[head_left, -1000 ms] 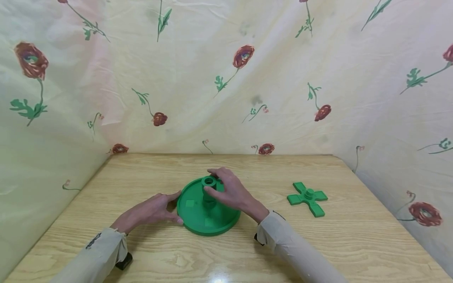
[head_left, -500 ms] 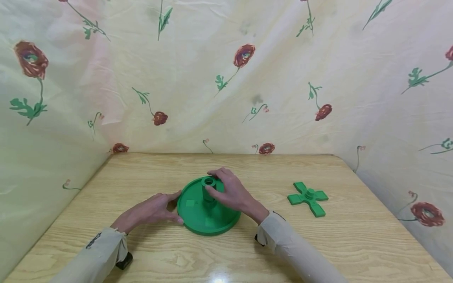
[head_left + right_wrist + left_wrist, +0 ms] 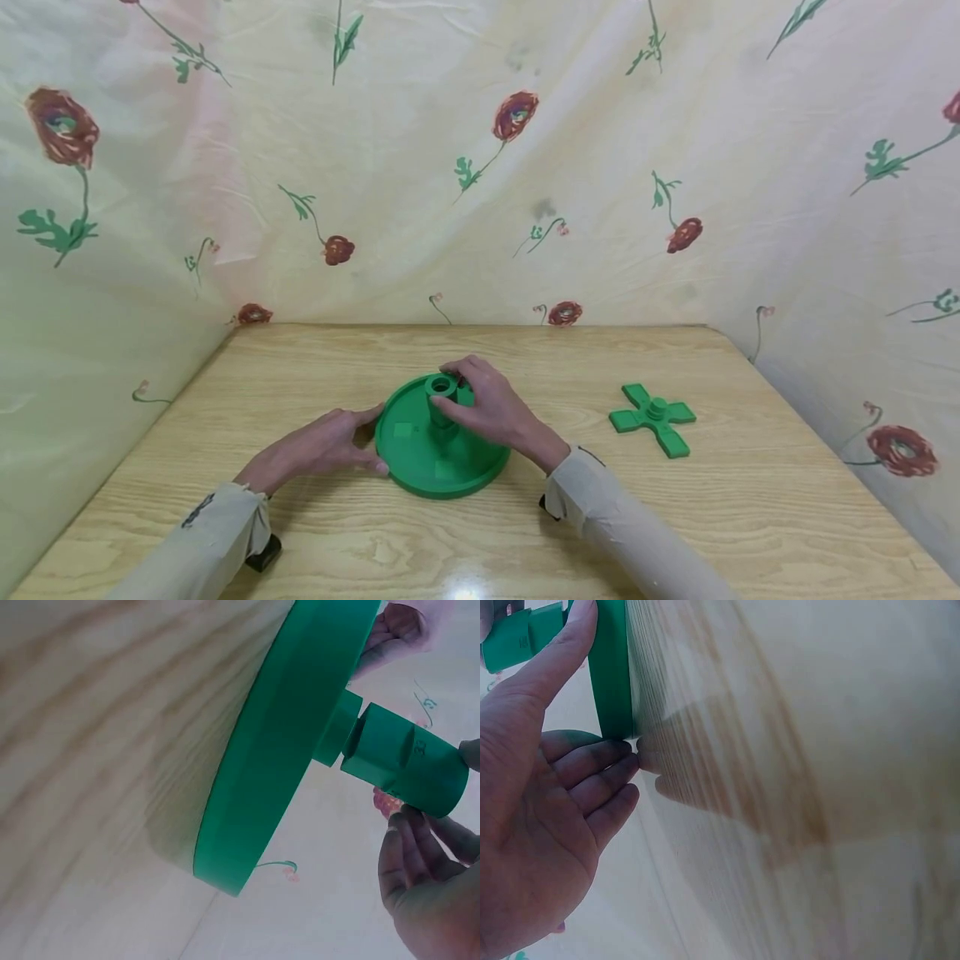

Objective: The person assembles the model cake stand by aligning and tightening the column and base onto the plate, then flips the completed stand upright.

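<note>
A green round base with a raised rim lies flat on the table. My left hand holds its left edge, thumb near the front and fingers farther back. Over the base's centre stands a hollow green cylinder with an open top. My right hand grips this cylinder near its top between thumb and fingers. In the right wrist view a narrow groove separates the cylinder from the short stub on the base; how they connect inside is hidden. The palm-side fingertips of my left hand touch the rim in the left wrist view.
A green cross-shaped piece with a round knob at its middle lies to the right on the wooden table. Floral cloth hangs behind the table and along both sides.
The cylinder's top has shifted very slightly left under my right hand. My left hand and the base have stayed in place, and the cross-shaped piece lies where it was.
</note>
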Available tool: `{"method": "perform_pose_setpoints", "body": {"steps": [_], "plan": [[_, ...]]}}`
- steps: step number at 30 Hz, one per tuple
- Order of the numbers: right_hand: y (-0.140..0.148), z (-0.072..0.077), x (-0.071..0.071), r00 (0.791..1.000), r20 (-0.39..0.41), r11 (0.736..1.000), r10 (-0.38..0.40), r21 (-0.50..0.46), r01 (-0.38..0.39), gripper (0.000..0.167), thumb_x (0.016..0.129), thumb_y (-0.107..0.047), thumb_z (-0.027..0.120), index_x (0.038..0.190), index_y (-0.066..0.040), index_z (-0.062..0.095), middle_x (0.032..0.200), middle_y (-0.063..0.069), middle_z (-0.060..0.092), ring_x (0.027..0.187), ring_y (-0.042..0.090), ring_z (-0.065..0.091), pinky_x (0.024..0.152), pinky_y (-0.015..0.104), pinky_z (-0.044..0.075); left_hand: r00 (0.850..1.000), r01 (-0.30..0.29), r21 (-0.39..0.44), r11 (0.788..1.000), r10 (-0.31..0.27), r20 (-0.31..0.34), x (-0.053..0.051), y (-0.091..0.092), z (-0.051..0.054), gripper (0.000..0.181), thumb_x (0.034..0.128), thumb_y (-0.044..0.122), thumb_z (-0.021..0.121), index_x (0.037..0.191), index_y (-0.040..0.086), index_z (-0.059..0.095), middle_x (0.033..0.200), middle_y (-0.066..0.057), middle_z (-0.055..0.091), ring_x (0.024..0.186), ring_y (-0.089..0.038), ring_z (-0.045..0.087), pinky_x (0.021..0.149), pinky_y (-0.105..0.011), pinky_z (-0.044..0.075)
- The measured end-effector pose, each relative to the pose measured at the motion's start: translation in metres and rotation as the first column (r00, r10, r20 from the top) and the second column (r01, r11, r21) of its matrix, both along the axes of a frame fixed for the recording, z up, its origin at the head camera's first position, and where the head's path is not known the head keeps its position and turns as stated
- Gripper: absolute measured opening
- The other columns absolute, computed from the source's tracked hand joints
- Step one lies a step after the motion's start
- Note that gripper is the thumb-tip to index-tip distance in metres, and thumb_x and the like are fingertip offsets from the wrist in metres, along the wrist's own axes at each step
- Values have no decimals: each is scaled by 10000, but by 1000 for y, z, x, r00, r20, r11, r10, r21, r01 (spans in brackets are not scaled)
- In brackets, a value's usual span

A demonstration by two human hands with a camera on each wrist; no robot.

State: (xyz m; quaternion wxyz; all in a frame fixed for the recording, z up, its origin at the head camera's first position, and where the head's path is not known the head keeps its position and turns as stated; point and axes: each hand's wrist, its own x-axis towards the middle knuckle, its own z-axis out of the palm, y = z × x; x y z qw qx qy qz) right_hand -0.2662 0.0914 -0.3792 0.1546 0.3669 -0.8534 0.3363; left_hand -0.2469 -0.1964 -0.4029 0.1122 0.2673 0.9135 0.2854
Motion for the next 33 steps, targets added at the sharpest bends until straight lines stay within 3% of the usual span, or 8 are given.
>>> {"method": "perform_pose_setpoints", "body": {"steps": [3,7,10,15,28,33], "plan": [[1,0,0,1000,13,1000,-26,11,26,445,962,-252,767,1317,-12,646,1184,108,648,1038,229,604,881,399,554,1000,-4,-1,1000,4,7,0,0,0,1029,839,450,846,1542,-117,354,1529,-258,468,1407,-352,456,1086,-529,431],[2,0,-1,1000,26,1000,5,9,-6,443,989,-224,725,1369,-21,625,1244,120,634,1132,265,591,944,435,538,1000,-2,3,1000,2,8,0,0,0,1029,840,452,846,1545,-112,354,1524,-256,476,1397,-344,468,1081,-526,438],[3,0,-1,999,12,999,33,-3,-33,402,998,-184,704,1350,-4,635,1249,127,635,1160,280,580,955,454,532,1000,3,6,1000,-3,2,0,0,0,1029,841,452,846,1545,-112,354,1520,-255,482,1382,-323,482,1074,-520,446],[3,-1,-1,1000,-15,1000,1,1,-1,400,974,-212,739,1304,-1,655,1217,121,637,1141,276,583,943,453,539,1000,5,10,1000,-5,2,-1,-1,0,1032,844,455,843,1547,-114,346,1521,-254,480,1385,-324,476,1075,-521,444],[3,1,0,1000,-6,1000,0,21,0,443,981,-248,746,1343,-11,647,1249,116,639,1194,286,568,977,455,526,1000,-1,0,1000,1,6,0,0,1,1025,844,451,843,1543,-116,352,1526,-260,471,1380,-322,482,1071,-520,448],[4,1,0,1000,6,1000,10,7,-10,386,999,-200,702,1328,-3,654,1255,117,646,1198,289,568,975,463,523,1000,-1,-2,1000,1,3,0,0,1,1025,844,451,844,1543,-117,354,1524,-261,474,1392,-340,472,1074,-524,444]]}}
